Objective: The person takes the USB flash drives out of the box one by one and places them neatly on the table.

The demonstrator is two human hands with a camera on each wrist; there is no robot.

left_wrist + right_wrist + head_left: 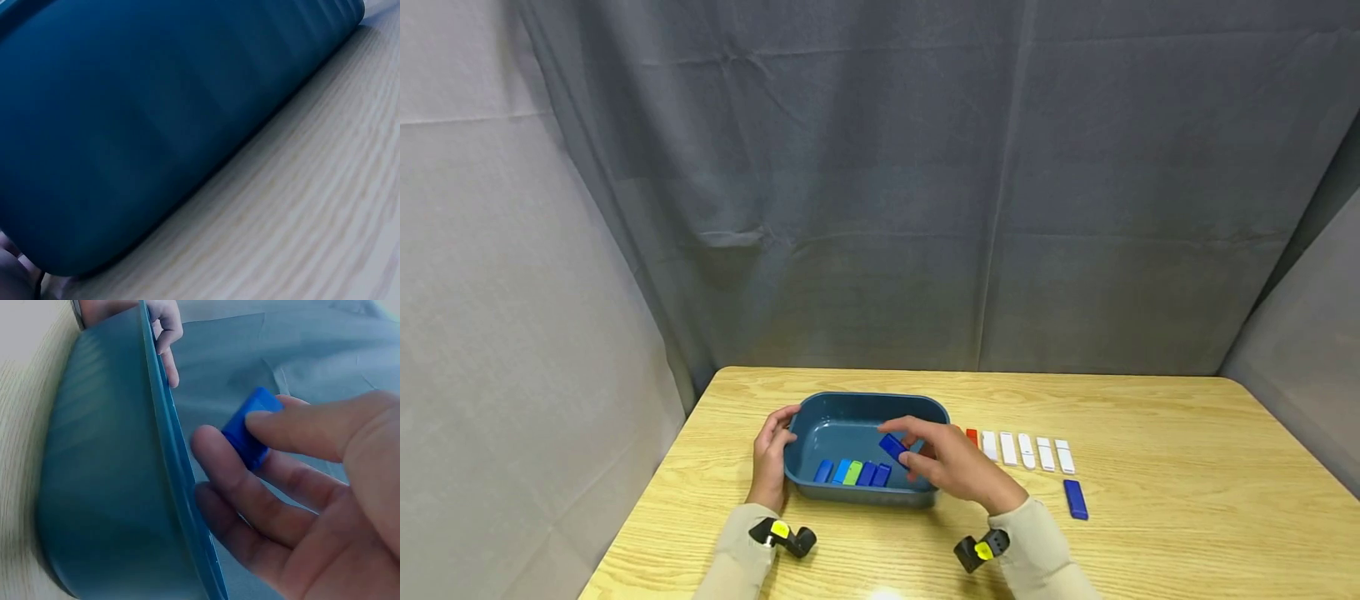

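Observation:
My right hand (958, 462) pinches a dark blue USB flash drive (892, 447) between thumb and fingers, above the right part of a teal plastic bin (865, 495). In the right wrist view the thumb presses this blue drive (253, 428) against the fingers, beside the bin's rim (175, 444). My left hand (769, 462) holds the bin's left end, with fingertips over the rim. Along the near side inside the bin lie several drives in a row: blue, light blue, a green one (853, 472) and dark blue ones (882, 475). Only the bin's outer wall (156, 125) fills most of the left wrist view.
Right of the bin, several white flash drives (1008, 448) lie in a row on the wooden table (1187, 467). A red one (972, 436) lies at its left end, partly hidden by my right hand. Nearer me lies another blue drive (1076, 499). Grey curtains (880, 208) hang behind.

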